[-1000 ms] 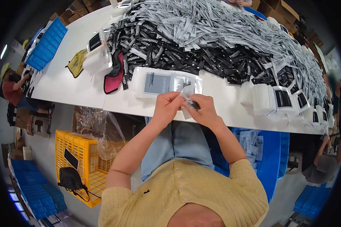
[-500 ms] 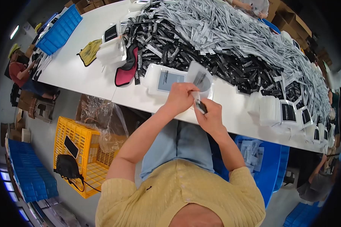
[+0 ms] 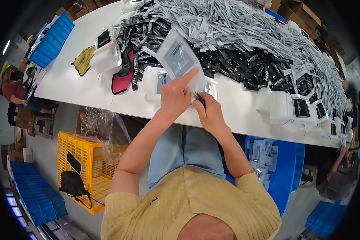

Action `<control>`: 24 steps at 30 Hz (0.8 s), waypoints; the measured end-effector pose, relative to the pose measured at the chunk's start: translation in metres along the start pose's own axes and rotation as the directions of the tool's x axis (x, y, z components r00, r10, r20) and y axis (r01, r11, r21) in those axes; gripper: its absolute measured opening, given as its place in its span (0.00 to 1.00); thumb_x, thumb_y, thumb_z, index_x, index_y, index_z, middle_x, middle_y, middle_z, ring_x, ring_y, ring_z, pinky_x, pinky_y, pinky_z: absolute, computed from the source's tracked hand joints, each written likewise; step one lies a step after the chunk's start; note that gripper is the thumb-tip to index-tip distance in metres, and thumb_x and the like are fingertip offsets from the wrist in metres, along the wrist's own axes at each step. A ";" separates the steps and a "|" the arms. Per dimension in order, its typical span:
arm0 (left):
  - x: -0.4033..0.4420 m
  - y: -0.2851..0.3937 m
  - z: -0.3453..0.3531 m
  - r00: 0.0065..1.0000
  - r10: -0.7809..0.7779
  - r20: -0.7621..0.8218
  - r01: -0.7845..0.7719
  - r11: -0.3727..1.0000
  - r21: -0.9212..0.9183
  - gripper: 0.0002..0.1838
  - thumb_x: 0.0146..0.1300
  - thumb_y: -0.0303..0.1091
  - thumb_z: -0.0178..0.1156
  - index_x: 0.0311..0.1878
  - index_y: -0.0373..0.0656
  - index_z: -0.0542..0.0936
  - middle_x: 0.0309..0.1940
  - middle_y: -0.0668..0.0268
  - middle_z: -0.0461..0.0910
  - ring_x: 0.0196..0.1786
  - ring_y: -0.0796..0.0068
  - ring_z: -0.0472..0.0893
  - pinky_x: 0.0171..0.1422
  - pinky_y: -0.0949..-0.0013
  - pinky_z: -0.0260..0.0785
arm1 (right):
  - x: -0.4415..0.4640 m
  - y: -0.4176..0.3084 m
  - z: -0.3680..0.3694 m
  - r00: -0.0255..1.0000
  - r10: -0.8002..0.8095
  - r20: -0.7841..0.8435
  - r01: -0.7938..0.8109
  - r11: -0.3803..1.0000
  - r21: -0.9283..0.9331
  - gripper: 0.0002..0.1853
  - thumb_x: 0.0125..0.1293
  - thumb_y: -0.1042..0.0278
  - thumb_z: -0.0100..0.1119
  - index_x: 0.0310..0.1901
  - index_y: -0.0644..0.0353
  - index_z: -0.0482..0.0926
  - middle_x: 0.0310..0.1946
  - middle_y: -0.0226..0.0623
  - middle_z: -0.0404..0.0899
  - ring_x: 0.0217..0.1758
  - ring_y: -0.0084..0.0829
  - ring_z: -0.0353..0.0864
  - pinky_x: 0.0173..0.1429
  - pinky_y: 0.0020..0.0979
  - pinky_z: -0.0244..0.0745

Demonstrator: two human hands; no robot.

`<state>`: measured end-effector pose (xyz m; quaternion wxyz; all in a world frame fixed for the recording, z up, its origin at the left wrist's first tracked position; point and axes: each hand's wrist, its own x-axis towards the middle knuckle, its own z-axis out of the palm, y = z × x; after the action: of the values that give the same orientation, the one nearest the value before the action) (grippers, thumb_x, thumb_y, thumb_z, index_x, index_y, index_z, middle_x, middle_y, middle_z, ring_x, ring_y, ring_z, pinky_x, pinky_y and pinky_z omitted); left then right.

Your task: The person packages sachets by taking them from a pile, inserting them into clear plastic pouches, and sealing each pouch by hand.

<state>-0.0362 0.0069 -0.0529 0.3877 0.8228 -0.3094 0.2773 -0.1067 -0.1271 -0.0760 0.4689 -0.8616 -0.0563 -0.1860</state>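
While the hands sit close together, the pouch extends beyond them.

The flat, translucent-white plastic pouch is marked by a grey rectangle. The small, narrow handheld object is coloured black. Slim black sachets are lettered in white; slim silvery-white sachets are printed darkly. Yellow (in an open lattice) is shown by the plastic crate, blue by the plastic tub.

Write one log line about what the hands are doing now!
left hand: index finger against clear bag | right hand: holding small dark object | bag: tilted, printed side showing | black packets: heaped beyond hands
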 end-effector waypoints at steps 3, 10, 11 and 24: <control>-0.012 0.008 0.011 0.995 0.097 -0.016 -0.097 0.995 0.000 0.34 0.42 0.17 0.55 0.58 0.50 0.76 0.22 0.61 0.74 0.25 0.61 0.75 0.29 0.62 0.68 | 0.009 0.033 0.008 0.981 0.059 0.183 -0.093 0.979 0.180 0.15 0.63 0.65 0.53 0.44 0.70 0.74 0.32 0.49 0.79 0.38 0.51 0.78 0.42 0.40 0.73; -0.012 -0.004 0.004 0.936 -0.296 0.191 0.280 0.954 0.105 0.36 0.45 0.25 0.59 0.64 0.47 0.69 0.25 0.62 0.78 0.27 0.62 0.79 0.29 0.60 0.70 | 0.003 0.010 0.021 0.962 0.218 0.164 -0.269 0.860 0.434 0.11 0.63 0.68 0.49 0.35 0.69 0.72 0.23 0.43 0.76 0.22 0.38 0.75 0.30 0.36 0.70; -0.015 -0.004 0.009 0.974 -0.153 0.169 0.141 0.987 0.081 0.36 0.45 0.25 0.59 0.64 0.47 0.69 0.25 0.62 0.78 0.27 0.62 0.79 0.29 0.60 0.70 | 0.002 0.013 0.022 0.979 0.192 0.076 -0.206 0.922 0.329 0.11 0.64 0.68 0.48 0.33 0.70 0.72 0.23 0.43 0.76 0.22 0.34 0.75 0.29 0.36 0.70; -0.018 0.046 -0.006 0.846 -0.043 0.531 0.017 0.998 0.053 0.39 0.46 0.21 0.56 0.68 0.43 0.62 0.27 0.58 0.77 0.31 0.55 0.77 0.35 0.56 0.70 | 0.003 0.029 0.004 0.985 0.169 -0.019 -0.148 0.910 0.386 0.09 0.51 0.82 0.57 0.35 0.68 0.81 0.27 0.35 0.82 0.32 0.26 0.82 0.39 0.27 0.75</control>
<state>-0.0832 -0.0063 -0.0407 0.2719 0.8810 -0.3852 0.0395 -0.0946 -0.1405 -0.0994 0.6430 -0.7499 -0.0091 -0.1552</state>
